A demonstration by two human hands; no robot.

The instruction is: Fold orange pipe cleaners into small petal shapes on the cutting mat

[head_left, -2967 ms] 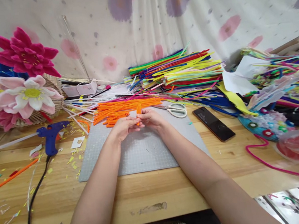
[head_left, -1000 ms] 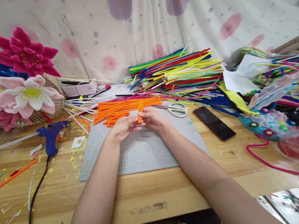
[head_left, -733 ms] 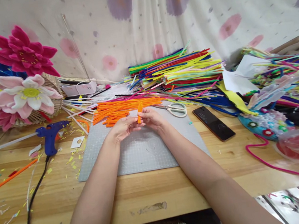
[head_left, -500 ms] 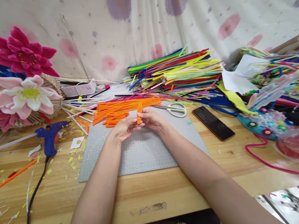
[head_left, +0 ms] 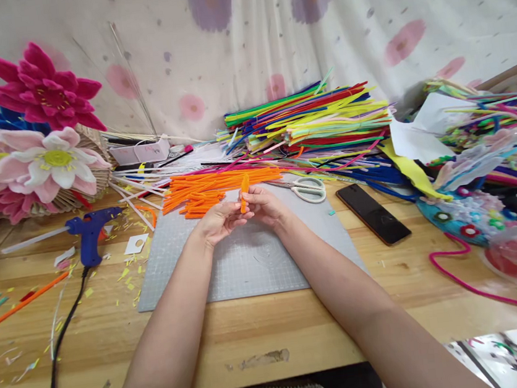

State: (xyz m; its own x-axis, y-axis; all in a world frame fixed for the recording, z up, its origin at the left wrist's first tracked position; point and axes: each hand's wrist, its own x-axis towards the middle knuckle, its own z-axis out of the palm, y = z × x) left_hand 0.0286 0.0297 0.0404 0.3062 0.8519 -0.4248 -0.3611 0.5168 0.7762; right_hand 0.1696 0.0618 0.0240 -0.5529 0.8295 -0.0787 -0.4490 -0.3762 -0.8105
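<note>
Now phone [head_left: 373,214] screen dark, lit text gone, while left hand [head_left: 220,222] and right hand [head_left: 267,207] still pinch small orange piece [head_left: 244,186] over cutting mat [head_left: 257,266].

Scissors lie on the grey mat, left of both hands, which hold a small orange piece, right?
Not left: the head view shows the scissors on the grey mat, right of the left hand and right hand, which do hold a small orange piece.
</note>
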